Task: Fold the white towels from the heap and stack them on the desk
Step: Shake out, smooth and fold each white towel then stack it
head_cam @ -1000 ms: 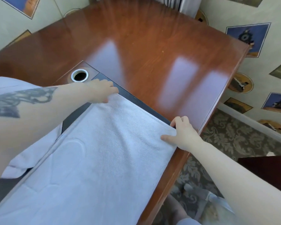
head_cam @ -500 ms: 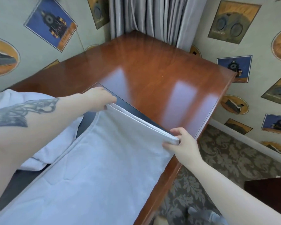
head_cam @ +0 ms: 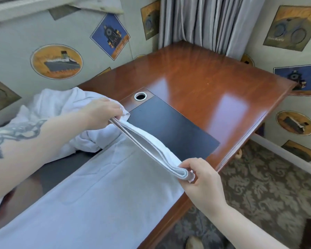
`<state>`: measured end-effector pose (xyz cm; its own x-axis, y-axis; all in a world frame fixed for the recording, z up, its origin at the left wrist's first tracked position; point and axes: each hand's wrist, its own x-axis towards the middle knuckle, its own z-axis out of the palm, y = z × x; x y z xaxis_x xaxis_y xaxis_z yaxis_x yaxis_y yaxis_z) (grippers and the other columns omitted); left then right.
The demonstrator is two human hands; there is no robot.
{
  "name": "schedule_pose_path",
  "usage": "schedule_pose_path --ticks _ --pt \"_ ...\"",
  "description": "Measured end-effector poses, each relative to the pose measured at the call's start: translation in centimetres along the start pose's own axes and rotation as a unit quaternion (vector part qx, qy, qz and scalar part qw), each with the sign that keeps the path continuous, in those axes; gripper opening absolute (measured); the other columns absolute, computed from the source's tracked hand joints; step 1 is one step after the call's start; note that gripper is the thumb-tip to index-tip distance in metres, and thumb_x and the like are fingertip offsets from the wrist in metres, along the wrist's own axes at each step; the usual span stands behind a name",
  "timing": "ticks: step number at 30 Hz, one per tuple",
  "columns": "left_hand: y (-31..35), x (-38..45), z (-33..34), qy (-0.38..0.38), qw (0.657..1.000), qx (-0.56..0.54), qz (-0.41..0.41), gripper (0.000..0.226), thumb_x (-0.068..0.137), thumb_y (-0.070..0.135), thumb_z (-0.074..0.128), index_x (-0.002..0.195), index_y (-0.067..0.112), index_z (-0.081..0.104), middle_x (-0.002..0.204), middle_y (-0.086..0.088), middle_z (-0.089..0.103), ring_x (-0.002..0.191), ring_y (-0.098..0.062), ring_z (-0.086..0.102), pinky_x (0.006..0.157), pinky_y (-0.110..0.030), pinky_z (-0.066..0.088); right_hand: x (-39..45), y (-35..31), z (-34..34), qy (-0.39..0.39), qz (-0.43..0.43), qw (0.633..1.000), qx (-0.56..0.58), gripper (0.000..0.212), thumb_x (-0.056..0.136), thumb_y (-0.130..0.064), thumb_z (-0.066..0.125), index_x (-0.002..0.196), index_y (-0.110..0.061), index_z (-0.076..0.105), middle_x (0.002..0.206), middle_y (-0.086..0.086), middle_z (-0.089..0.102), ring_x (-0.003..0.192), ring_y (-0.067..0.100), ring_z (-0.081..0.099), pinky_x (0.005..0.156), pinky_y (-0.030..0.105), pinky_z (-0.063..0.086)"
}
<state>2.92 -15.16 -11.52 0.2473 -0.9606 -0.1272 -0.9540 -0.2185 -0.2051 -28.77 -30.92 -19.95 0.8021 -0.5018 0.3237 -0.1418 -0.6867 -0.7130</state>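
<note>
— So, where is the towel?

— Mostly flat on the desk (head_cam: 196, 81). The white towel (head_cam: 97, 194) runs from the near edge up toward the middle, and I have its far end lifted off the wood, doubled so the layers show at the edge.

— What are your hands doing?

— My left hand (head_cam: 101, 113) pinches one corner of that raised end, fingers curled over the cloth. My right hand (head_cam: 200, 178) pinches the other corner, thumb on top and fingers tucked under the folded layers. The edge sags a little between them.

— And the heap?

— The heap of white towels (head_cam: 61, 108) sits on the desk to my left, against the wall, crumpled. My left forearm crosses in front of it.

— What lies under the lifted end?

— A dark inset pad (head_cam: 169, 126) set into the desktop, with a round metal-rimmed cable hole (head_cam: 140, 96) just beyond its far corner. The lifted edge hangs above the pad's near side.

— Anything else around?

— Grey curtains (head_cam: 196, 20) hang at the far corner, patterned wallpaper (head_cam: 56, 62) with ships and trains covers the walls, and a patterned carpet (head_cam: 258, 186) lies to my right of the desk.
</note>
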Motion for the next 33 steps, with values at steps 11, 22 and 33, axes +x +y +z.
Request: schedule_pose_path --ticks 11,22,33 --pt "0.0 -9.2 7.6 0.025 0.993 0.055 0.102 0.036 0.051 -0.013 0.064 0.068 0.016 0.052 0.067 0.002 0.051 0.061 -0.020 0.051 0.059 -0.028 0.041 -6.8 -3.7 6.4 -0.064 -0.088 0.989 -0.104 0.036 0.050 0.017 0.061 0.067 -0.014 0.058 0.068 -0.010 0.055 0.065 0.016 0.051 0.052 0.033 0.042" --pt "-0.6 -11.9 10.2 -0.025 0.978 0.100 0.179 0.031 0.049 -0.003 0.049 0.068 0.021 0.054 0.066 0.007 0.053 0.063 -0.015 0.057 0.058 -0.025 0.042 -9.3 -5.6 9.3 -0.255 -0.093 0.952 -0.140 0.037 0.044 0.007 0.034 0.068 -0.021 0.035 0.062 -0.005 0.039 0.059 0.017 0.034 0.053 0.025 0.022" --pt "2.1 -11.0 14.4 -0.246 0.956 0.158 0.016 0.034 0.088 0.001 0.040 0.102 0.029 0.054 0.099 0.009 0.055 0.100 -0.015 0.052 0.080 -0.027 0.028 -7.9 -7.7 13.1 -0.485 0.097 0.841 -0.219 0.029 0.080 0.005 0.044 0.077 -0.024 0.041 0.077 -0.005 0.038 0.076 0.021 0.041 0.053 0.024 0.026"
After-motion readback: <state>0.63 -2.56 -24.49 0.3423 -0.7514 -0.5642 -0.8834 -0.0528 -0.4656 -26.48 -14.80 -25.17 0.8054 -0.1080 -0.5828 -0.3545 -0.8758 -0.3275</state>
